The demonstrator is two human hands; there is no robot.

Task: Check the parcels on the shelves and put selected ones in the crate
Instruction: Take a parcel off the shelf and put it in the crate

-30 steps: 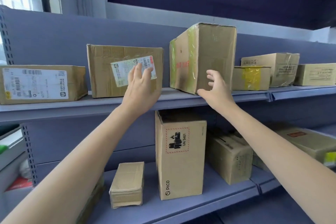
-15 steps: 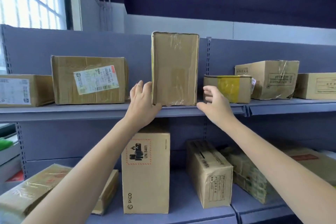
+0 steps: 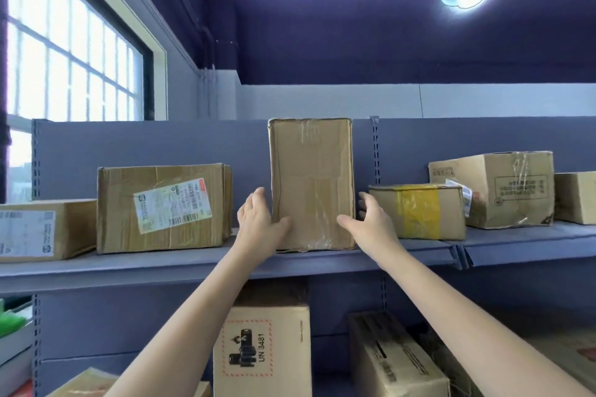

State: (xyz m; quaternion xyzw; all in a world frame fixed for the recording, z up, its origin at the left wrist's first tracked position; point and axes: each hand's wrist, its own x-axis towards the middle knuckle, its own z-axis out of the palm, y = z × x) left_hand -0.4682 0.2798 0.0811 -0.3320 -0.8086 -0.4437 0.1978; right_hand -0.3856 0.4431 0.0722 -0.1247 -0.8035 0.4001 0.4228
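A tall plain cardboard parcel (image 3: 311,177) stands upright on the upper shelf (image 3: 161,263), its taped face toward me. My left hand (image 3: 258,222) holds its lower left edge, fingers along the side and thumb across the front. My right hand (image 3: 371,222) is at the lower right edge with its fingers spread just beside the side. Its thumb reaches over the front face. No crate is in view.
A labelled parcel (image 3: 161,206) stands left of the tall one, and another (image 3: 29,230) at the far left. A yellow-taped parcel (image 3: 419,211) and a larger box (image 3: 503,187) lie to the right. On the lower shelf stand a battery-marked box (image 3: 264,351) and a further parcel (image 3: 396,361).
The tall parcel, tilted and angled a second ago, now stands square to me. My left hand left the labelled parcel and took the tall one's left edge; my right hand closed in.
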